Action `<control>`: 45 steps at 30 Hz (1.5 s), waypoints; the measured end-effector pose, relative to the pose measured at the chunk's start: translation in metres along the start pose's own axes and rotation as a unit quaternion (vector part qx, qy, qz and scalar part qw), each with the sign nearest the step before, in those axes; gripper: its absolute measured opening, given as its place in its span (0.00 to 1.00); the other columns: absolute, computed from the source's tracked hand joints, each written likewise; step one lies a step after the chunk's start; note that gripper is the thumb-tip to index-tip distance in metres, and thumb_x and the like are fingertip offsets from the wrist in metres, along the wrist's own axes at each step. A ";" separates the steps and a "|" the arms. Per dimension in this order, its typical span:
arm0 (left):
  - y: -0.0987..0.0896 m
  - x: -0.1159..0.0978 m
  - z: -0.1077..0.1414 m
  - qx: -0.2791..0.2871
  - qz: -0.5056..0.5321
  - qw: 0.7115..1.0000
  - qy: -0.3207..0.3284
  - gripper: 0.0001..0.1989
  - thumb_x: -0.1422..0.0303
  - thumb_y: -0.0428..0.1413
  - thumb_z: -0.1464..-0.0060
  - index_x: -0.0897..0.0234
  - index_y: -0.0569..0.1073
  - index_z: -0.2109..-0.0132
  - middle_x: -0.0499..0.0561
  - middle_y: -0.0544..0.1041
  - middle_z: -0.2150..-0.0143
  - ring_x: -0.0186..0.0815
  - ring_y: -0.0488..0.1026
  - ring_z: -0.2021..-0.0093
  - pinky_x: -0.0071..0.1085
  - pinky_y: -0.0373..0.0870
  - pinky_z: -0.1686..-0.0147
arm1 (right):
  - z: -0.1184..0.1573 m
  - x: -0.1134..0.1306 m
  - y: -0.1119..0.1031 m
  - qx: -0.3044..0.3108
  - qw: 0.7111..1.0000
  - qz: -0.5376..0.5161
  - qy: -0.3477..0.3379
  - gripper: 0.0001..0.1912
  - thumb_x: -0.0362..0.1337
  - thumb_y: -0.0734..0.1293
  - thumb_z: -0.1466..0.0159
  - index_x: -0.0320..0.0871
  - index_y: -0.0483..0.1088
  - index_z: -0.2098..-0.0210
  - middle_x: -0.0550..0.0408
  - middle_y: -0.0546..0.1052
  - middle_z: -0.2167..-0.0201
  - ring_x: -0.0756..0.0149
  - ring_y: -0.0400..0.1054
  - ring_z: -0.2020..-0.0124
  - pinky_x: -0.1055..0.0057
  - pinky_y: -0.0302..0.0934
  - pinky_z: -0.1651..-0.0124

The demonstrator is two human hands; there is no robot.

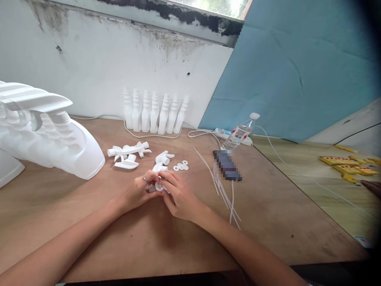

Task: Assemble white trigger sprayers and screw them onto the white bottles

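My left hand (139,193) and my right hand (180,195) meet over the wooden table, fingers closed around a white plastic spray head (159,185). Much of that part is hidden by the fingers. Just beyond them lies another white spray head (163,157), and to its right are several small white washers (181,166). A pile of white spray heads (127,153) rests further left. Thin white tubes (218,182) are spread to the right of my right hand.
Large white bottles (80,147) stand at the left. Several ribbed white bottles (154,113) line the wall. A dark phone (228,165), a water bottle (239,133) and a power strip (247,140) are at the right; yellow items (342,161) lie beyond.
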State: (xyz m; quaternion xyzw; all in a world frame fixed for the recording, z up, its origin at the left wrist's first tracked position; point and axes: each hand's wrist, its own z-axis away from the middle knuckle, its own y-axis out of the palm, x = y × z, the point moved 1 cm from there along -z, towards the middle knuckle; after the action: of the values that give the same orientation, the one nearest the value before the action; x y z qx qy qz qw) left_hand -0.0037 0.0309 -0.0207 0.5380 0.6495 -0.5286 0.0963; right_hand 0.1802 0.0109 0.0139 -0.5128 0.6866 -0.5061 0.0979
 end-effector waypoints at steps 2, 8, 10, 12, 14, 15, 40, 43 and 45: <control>-0.001 -0.002 0.000 0.002 0.001 1.000 0.003 0.13 0.61 0.57 0.45 0.61 0.61 0.59 0.43 0.70 0.67 0.28 0.68 0.71 0.24 0.67 0.70 | -0.001 0.000 -0.002 0.015 1.000 -0.024 -0.013 0.20 0.24 0.57 0.39 0.42 0.63 0.48 0.42 0.66 0.45 0.55 0.58 0.41 0.54 0.58 0.41; 0.000 -0.001 0.000 0.024 0.004 1.000 -0.009 0.15 0.60 0.58 0.45 0.62 0.62 0.57 0.46 0.72 0.65 0.30 0.70 0.69 0.25 0.68 0.69 | 0.001 -0.021 -0.017 -0.007 0.996 -0.093 -0.012 0.15 0.28 0.58 0.35 0.46 0.68 0.53 0.47 0.68 0.45 0.60 0.63 0.44 0.58 0.60 0.42; 0.002 0.002 0.002 0.035 -0.008 0.999 -0.017 0.15 0.60 0.58 0.45 0.62 0.64 0.56 0.47 0.73 0.63 0.30 0.70 0.68 0.25 0.69 0.69 | 0.003 -0.039 -0.028 -0.063 0.995 -0.062 0.054 0.14 0.30 0.57 0.33 0.45 0.68 0.52 0.47 0.72 0.50 0.61 0.66 0.48 0.61 0.61 0.45; 0.003 0.003 0.003 0.039 -0.018 0.999 -0.021 0.15 0.60 0.58 0.45 0.61 0.65 0.54 0.48 0.75 0.60 0.31 0.71 0.66 0.26 0.69 0.67 | 0.009 -0.060 -0.041 -0.097 0.979 0.058 0.168 0.11 0.31 0.58 0.34 0.42 0.70 0.57 0.46 0.75 0.57 0.59 0.69 0.53 0.61 0.62 0.48; 0.003 0.003 0.003 0.042 -0.026 0.999 -0.023 0.15 0.60 0.58 0.45 0.60 0.65 0.53 0.49 0.75 0.58 0.31 0.72 0.65 0.27 0.69 0.66 | 0.016 -0.081 -0.054 -0.051 0.930 0.220 0.291 0.09 0.34 0.60 0.35 0.39 0.72 0.61 0.41 0.76 0.59 0.53 0.70 0.55 0.58 0.61 0.50; 0.002 0.002 0.003 0.045 -0.026 0.998 -0.025 0.15 0.60 0.57 0.44 0.60 0.65 0.53 0.49 0.75 0.58 0.32 0.72 0.65 0.27 0.69 0.65 | 0.021 -0.090 -0.060 -0.020 0.894 0.277 0.352 0.10 0.35 0.62 0.36 0.37 0.72 0.61 0.37 0.75 0.58 0.50 0.70 0.55 0.57 0.61 0.52; 0.002 -0.004 0.000 0.032 0.005 0.999 -0.026 0.15 0.61 0.57 0.44 0.61 0.66 0.53 0.50 0.74 0.54 0.30 0.72 0.65 0.25 0.68 0.66 | 0.015 -0.078 -0.052 -0.094 0.934 -0.192 0.287 0.06 0.38 0.66 0.40 0.43 0.65 0.67 0.57 0.76 0.74 0.66 0.73 0.72 0.69 0.66 0.66; 0.003 -0.003 0.000 0.035 -0.001 0.999 -0.027 0.18 0.61 0.57 0.44 0.61 0.67 0.49 0.52 0.75 0.51 0.30 0.72 0.65 0.26 0.68 0.66 | 0.016 -0.080 -0.045 -0.003 0.933 -0.184 0.310 0.06 0.38 0.66 0.41 0.41 0.70 0.70 0.56 0.76 0.75 0.65 0.73 0.71 0.67 0.66 0.63; 0.003 -0.003 0.000 0.039 0.002 0.999 -0.030 0.19 0.61 0.57 0.44 0.61 0.68 0.47 0.52 0.75 0.51 0.29 0.70 0.68 0.25 0.67 0.68 | 0.014 -0.074 -0.042 -0.041 0.924 -0.226 0.307 0.09 0.40 0.67 0.41 0.40 0.72 0.68 0.55 0.78 0.74 0.65 0.74 0.70 0.67 0.67 0.62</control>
State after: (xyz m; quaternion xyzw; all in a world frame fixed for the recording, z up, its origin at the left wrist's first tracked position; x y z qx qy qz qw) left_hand 0.0000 0.0282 -0.0201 0.5269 0.6242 -0.5689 0.0957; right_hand 0.2488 0.0640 0.0124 -0.4778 0.5688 -0.6186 -0.2560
